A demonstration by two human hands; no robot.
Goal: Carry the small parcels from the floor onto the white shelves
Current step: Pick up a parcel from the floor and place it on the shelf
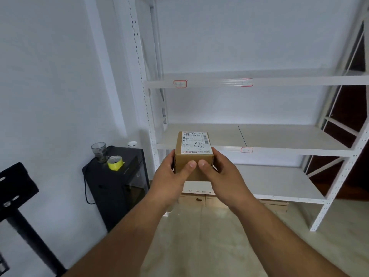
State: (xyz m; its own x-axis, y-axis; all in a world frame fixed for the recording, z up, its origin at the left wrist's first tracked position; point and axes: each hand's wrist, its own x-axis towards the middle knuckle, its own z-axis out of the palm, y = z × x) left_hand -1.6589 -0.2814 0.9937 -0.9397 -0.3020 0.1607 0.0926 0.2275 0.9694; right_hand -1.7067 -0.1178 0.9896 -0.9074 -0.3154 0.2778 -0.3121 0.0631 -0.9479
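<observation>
A small brown cardboard parcel (194, 148) with a white shipping label on top is held in front of me at chest height. My left hand (171, 172) grips its left side and my right hand (219, 172) grips its right side, both thumbs pressed on the near face. Behind it stands the white shelf unit (279, 140). The parcel hovers in front of the left end of the middle shelf, apart from it. The shelves in view carry no parcels.
A black cabinet (119, 182) stands left of the shelves, with a yellow tape roll (114, 162) and a clear cup (99, 151) on top. Cardboard boxes (201, 198) sit under the lowest shelf. A black stand (18, 196) is at far left.
</observation>
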